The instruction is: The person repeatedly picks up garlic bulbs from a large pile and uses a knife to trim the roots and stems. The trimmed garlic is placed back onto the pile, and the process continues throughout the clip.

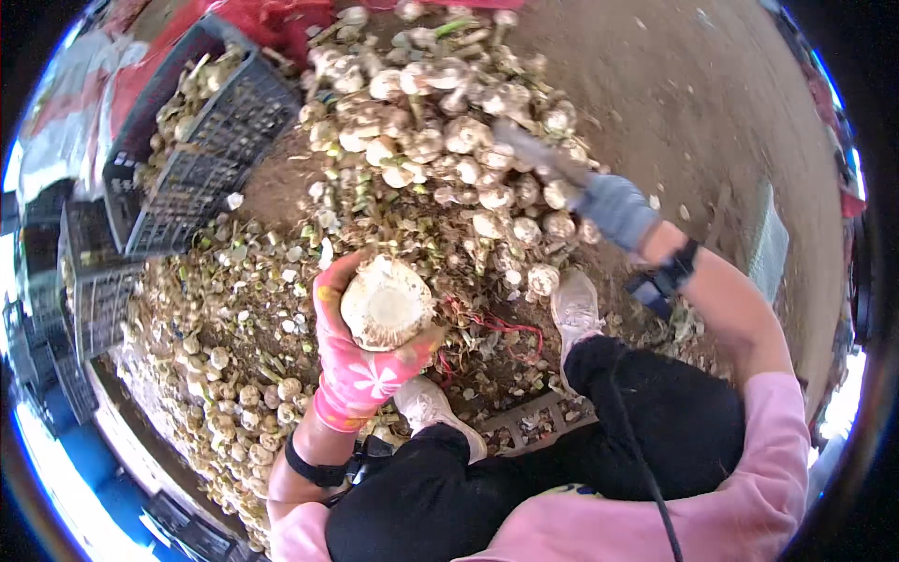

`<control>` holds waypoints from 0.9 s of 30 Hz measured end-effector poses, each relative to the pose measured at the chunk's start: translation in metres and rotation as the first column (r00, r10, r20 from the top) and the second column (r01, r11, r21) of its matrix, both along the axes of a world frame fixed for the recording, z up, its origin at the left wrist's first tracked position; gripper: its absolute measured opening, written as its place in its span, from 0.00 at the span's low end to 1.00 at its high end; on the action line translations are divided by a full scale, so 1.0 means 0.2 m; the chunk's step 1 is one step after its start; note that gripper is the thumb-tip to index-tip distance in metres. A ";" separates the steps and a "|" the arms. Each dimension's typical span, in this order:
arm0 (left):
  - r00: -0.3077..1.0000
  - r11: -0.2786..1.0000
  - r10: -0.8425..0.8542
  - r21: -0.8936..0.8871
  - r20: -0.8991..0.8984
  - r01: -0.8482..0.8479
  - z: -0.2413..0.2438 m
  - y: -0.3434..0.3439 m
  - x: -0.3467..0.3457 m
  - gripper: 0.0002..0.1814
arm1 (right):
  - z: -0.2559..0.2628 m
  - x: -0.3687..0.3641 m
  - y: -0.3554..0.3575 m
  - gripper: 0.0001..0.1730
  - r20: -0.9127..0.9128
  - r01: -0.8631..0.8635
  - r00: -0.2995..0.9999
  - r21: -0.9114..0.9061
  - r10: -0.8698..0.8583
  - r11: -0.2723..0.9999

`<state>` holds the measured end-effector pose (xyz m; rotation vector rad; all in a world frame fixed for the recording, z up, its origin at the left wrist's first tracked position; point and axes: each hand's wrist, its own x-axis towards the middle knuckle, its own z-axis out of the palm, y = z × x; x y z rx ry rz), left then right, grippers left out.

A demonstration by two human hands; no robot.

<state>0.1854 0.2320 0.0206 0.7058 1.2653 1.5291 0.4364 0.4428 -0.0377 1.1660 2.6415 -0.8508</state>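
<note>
In a pink floral glove, my left hand [365,358] holds a large garlic bulb [388,302], its pale, flat root side turned up towards me. My right hand [618,211], in a grey glove, grips a long flat tool [537,151], blurred; its exact kind cannot be told. The tool lies over the right part of a heap of garlic bulbs [467,133], many with stalks still on. Below the left hand and to its left, a second heap of garlic bulbs [249,414] shows short or no stalks.
A tilted plastic crate [218,154] holding garlic stands upper left, with another crate [105,302] below it. Trimmings and red string [502,324] litter the ground by my shoes [577,309]. A woven sack piece [767,246] lies at the right.
</note>
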 end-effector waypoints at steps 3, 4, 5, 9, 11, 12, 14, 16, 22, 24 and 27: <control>0.993 0.979 -0.110 -0.176 -0.042 0.101 -0.01 0.03 -0.07 0.43 | 0.03 -0.02 0.00 0.28 -0.080 0.110 0.990 -0.106 -0.118 0.988; 0.971 0.960 -0.206 -0.218 -0.119 0.177 -0.02 0.03 -0.09 0.40 | 0.09 -0.09 -0.05 0.29 -0.153 0.072 0.983 -0.209 -0.105 0.975; 0.827 0.958 -0.264 -0.038 -0.496 0.283 -0.07 0.07 -0.15 0.31 | 0.09 -0.11 -0.07 0.30 -0.252 -0.034 0.967 -0.233 -0.026 0.972; 0.559 0.819 -0.363 0.031 -0.745 0.573 -0.04 0.14 -0.19 0.14 | 0.30 -0.27 -0.16 0.28 -0.364 -0.293 0.920 -0.383 0.148 0.876; 0.477 0.766 -0.376 0.023 -0.795 0.643 -0.06 0.14 -0.18 0.13 | 0.41 -0.34 -0.18 0.27 -0.347 -0.363 0.914 -0.473 0.209 0.803; 0.428 0.738 -0.370 0.019 -0.824 0.674 -0.05 0.15 -0.17 0.13 | 0.36 -0.34 -0.21 0.29 -0.427 -0.412 0.870 -0.360 0.245 0.837; 0.351 0.706 -0.328 0.019 -0.877 0.708 -0.02 0.15 -0.15 0.11 | 0.30 -0.32 -0.22 0.30 -0.369 -0.384 0.894 -0.343 0.252 0.857; 0.364 0.812 -0.195 0.059 -0.911 0.581 0.02 0.09 -0.20 0.11 | 0.29 -0.31 -0.14 0.28 -0.077 -0.206 0.978 -0.521 0.195 0.829; 0.057 0.864 -0.400 -0.397 -0.915 -0.311 0.03 -0.55 -0.67 0.11 | 0.17 0.22 -0.02 0.32 0.073 0.439 0.784 -0.768 -0.617 0.467; 0.197 0.136 -0.946 -0.869 -0.256 -0.476 0.08 -0.75 -0.85 0.17 | 0.15 0.26 0.03 0.30 0.033 0.486 0.761 -0.690 -0.648 0.536; 0.166 0.508 -0.811 -0.815 -0.562 -0.277 0.00 -0.72 -0.86 0.23 | 0.06 0.37 0.08 0.28 0.000 0.547 0.651 -0.694 -0.759 0.469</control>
